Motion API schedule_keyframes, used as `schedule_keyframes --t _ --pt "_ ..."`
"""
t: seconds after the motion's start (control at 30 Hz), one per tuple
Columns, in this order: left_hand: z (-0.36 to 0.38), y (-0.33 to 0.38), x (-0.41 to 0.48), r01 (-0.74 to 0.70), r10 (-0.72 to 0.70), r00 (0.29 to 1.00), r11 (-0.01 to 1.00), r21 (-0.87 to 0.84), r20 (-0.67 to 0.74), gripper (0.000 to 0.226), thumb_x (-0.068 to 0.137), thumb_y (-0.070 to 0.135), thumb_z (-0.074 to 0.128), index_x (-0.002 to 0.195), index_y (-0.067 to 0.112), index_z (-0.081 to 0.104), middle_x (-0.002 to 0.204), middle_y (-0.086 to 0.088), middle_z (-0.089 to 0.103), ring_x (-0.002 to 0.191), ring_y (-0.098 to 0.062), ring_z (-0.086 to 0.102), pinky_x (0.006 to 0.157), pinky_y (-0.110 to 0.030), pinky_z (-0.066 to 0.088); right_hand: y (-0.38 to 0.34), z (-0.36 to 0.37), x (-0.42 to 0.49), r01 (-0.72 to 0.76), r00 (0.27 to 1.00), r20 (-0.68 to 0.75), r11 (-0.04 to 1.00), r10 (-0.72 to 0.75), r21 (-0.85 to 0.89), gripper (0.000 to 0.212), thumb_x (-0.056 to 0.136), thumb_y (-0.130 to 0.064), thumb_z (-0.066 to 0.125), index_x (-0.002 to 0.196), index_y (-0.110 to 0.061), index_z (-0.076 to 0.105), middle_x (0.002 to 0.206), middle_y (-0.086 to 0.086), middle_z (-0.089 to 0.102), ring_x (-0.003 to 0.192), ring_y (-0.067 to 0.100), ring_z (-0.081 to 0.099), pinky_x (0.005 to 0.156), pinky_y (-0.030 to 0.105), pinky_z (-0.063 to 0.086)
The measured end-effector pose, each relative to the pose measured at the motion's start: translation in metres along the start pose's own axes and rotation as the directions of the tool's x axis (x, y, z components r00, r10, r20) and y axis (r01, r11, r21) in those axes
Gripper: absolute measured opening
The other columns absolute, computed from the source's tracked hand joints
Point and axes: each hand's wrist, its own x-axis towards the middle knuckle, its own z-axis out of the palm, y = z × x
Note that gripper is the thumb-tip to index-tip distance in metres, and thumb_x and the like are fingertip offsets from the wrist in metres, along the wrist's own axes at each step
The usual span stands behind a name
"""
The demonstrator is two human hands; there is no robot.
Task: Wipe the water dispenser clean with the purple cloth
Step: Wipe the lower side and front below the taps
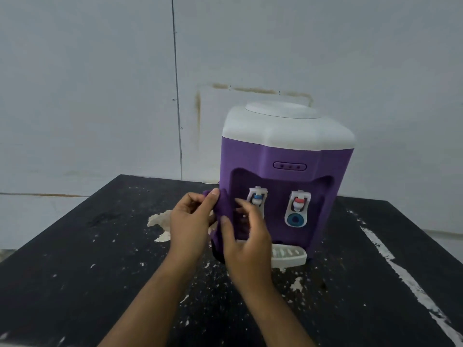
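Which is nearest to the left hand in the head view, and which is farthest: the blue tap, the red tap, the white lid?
From the left hand:
1. Blue tap, just right of the hand, on the dispenser's front.
2. Red tap, further right on the same front.
3. White lid, up on the top, at the back.

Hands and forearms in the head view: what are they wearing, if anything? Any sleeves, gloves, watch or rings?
Nothing is worn. The left hand and the right hand are both bare, with no gloves. Both forearms are bare down to the bottom edge of the picture, so no sleeve shows. No watch, band or bracelet is seen at either wrist, and no ring on the fingers that show. Nails look short and unpainted.
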Motion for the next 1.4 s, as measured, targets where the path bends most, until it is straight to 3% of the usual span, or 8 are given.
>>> schedule_keyframes --t 0.1,0.2,0.37,0.6,0.83,1.03,1.17,1.4 --pt "0.009 -0.001 -0.006 0.016 -0.022 0.996 0.997 0.078 0.086 0.025 0.09 0.035 0.084 0.085 0.013 0.072 0.098 -0.022 0.078 0.095 -0.036 0.079 0.084 -0.047 0.068 0.002 0.008 -0.007 -0.119 0.992 -0.016 0.985 0.122 0.127 0.033 0.106 -0.031 0.072 0.138 -0.03 0.069 0.123 -0.017 0.072 0.112 0.007 0.072 0.093 0.031 0.063" --pt "0.01 0.002 -0.003 -0.012 -0.002 0.994 0.992 0.127 0.111 0.034 0.094 0.051 0.075 0.088 0.017 0.075 0.097 -0.008 0.082 0.093 -0.025 0.081 0.08 -0.038 0.068 0.004 0.008 0.001 -0.217 0.958 -0.158 0.963 0.241 0.159 0.01 0.107 -0.029 0.07 0.108 -0.029 0.079 0.092 -0.018 0.077 0.086 0.001 0.073 0.076 0.025 0.06" --pt "0.0 0.022 0.037 -0.169 0.183 0.983 0.934 0.315 -0.016 0.027 0.104 0.052 0.058 0.114 0.033 0.073 0.105 0.017 0.077 0.095 0.001 0.074 0.091 -0.037 0.064 -0.007 0.008 0.031 -0.253 0.887 -0.346 0.948 0.307 0.194 0.049 0.104 -0.028 0.074 0.059 -0.027 0.053 0.045 -0.013 0.044 0.043 0.007 0.036 0.044 0.014 0.027" --pt "0.019 0.037 0.053 -0.193 0.136 0.975 0.912 0.361 0.175 0.036 0.106 0.056 0.048 0.101 0.044 0.081 0.105 0.02 0.081 0.097 0.008 0.073 0.089 -0.027 0.054 -0.018 0.035 0.074 -0.251 0.873 -0.399 0.96 0.279 0.121 0.053 0.104 -0.022 0.074 0.058 -0.029 0.047 0.052 -0.012 0.045 0.048 0.005 0.046 0.049 0.015 0.03" --pt "0.018 0.039 0.047 -0.206 0.143 0.969 0.917 0.342 0.201 0.034 0.106 0.045 0.051 0.092 0.052 0.082 0.103 0.022 0.081 0.096 0.012 0.073 0.078 -0.009 0.052 -0.004 0.039 0.052 -0.109 0.976 -0.214 0.953 0.048 -0.283 0.022 0.108 -0.021 0.066 0.095 -0.012 0.081 0.077 -0.001 0.071 0.068 0.013 0.057 0.064 0.026 0.035" --pt "0.021 0.034 0.047 -0.202 0.157 0.972 0.94 0.274 0.177 0.033 0.107 0.041 0.052 0.107 0.033 0.084 0.105 0.013 0.083 0.1 -0.002 0.078 0.079 -0.013 0.055 0.004 0.023 0.046 -0.219 0.942 -0.26 0.976 0.211 0.002 0.052 0.107 -0.027 0.071 0.059 -0.025 0.051 0.049 -0.012 0.041 0.046 0.008 0.035 0.051 0.022 0.029" --pt "0.024 0.032 0.046 -0.18 0.134 0.976 0.94 0.29 0.172 0.033 0.105 0.045 0.053 0.11 0.033 0.083 0.106 0.015 0.083 0.099 0.002 0.077 0.077 -0.013 0.055 -0.011 0.04 0.064 -0.116 0.908 -0.405 0.993 0.109 0.009 0.042 0.109 -0.024 0.068 0.068 -0.023 0.058 0.058 -0.013 0.054 0.053 0.004 0.048 0.059 0.016 0.035" --pt "0.021 0.028 0.048 -0.239 0.185 0.966 0.908 0.344 0.182 0.021 0.103 0.041 0.063 0.106 0.034 0.083 0.101 0.015 0.082 0.1 -0.002 0.077 0.082 -0.023 0.06 0.03 0.043 0.015 -0.197 0.963 -0.21 0.973 0.168 -0.124 0.037 0.109 -0.023 0.066 0.073 -0.019 0.059 0.066 -0.007 0.058 0.06 0.006 0.052 0.059 0.02 0.04"
